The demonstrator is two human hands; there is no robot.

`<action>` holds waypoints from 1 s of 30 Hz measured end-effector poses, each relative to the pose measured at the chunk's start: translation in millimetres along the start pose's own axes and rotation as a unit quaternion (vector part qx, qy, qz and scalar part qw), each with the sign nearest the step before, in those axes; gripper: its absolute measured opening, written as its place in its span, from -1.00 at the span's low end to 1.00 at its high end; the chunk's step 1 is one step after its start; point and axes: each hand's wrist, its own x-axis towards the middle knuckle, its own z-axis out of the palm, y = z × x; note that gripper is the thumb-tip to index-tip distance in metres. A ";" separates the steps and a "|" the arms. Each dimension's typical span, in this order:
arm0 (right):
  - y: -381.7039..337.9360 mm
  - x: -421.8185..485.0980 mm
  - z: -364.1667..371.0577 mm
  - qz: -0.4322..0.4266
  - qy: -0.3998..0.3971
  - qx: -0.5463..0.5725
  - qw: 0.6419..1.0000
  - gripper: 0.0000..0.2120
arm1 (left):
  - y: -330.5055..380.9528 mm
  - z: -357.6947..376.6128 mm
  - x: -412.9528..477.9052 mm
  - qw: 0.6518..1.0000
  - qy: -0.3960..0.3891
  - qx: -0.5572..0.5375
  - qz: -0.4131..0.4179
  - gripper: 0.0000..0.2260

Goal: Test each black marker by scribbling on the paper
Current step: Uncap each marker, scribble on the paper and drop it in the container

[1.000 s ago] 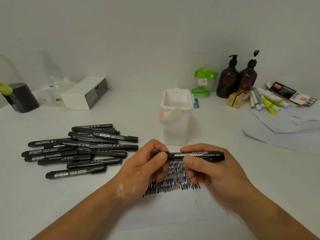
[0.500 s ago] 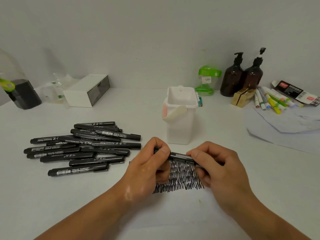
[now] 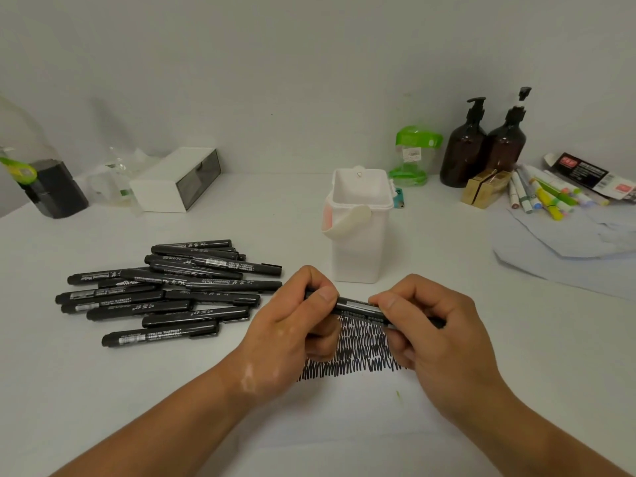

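Observation:
Both of my hands hold one black marker (image 3: 358, 306) level above the paper (image 3: 361, 418). My left hand (image 3: 292, 335) pinches its left end between thumb and fingers. My right hand (image 3: 437, 335) grips its right part, with the far end hidden in the palm. Rows of black scribbles (image 3: 358, 352) cover the paper right under the marker. A pile of several black markers (image 3: 165, 290) lies on the table to the left of my left hand.
A white handled container (image 3: 358, 235) stands just behind my hands. At the back right are two brown pump bottles (image 3: 481, 146), a green clear jar (image 3: 413, 156), coloured markers (image 3: 543, 194) and loose sheets (image 3: 568, 246). A white box (image 3: 175, 180) and black holder (image 3: 55, 191) stand back left.
The marker has tilted, its right end sinking into my right hand, which slid along it toward the left hand. Both hands shifted slightly right and closer together.

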 end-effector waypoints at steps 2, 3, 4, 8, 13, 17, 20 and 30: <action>2.1 1.6 1.0 0.009 -0.015 0.006 1.000 -0.79 | 0.3 -1.9 2.3 1.000 0.001 0.009 0.002 -0.78; 3.4 3.1 1.4 0.016 -0.022 0.015 1.000 -0.79 | 0.4 -2.3 4.1 1.000 0.004 0.005 0.003 -0.79; 3.2 4.9 1.7 0.024 -0.024 0.029 0.999 -0.81 | 0.7 -2.3 6.0 1.000 0.009 -0.007 0.005 -0.80; 3.0 11.9 1.3 0.052 -0.035 0.121 0.991 -0.78 | -1.9 0.4 12.7 0.997 0.016 -0.058 0.057 -0.80; 7.8 7.4 5.1 0.071 -0.058 0.066 0.994 -0.79 | -5.9 -3.2 11.5 0.997 0.022 -0.026 0.067 -0.76; 1.9 8.0 -3.3 -0.016 -0.021 -0.151 0.988 -0.90 | 2.7 -13.0 6.2 0.991 0.022 0.099 0.081 -0.75; -19.1 12.5 -5.3 -0.047 -0.006 -0.130 0.990 -0.87 | 4.9 -17.0 2.3 0.968 0.024 0.228 0.099 -0.77; -107.3 44.3 -7.4 -0.150 -0.012 -0.353 0.923 -0.95 | 3.3 -26.8 5.4 0.961 0.071 0.249 0.102 -0.83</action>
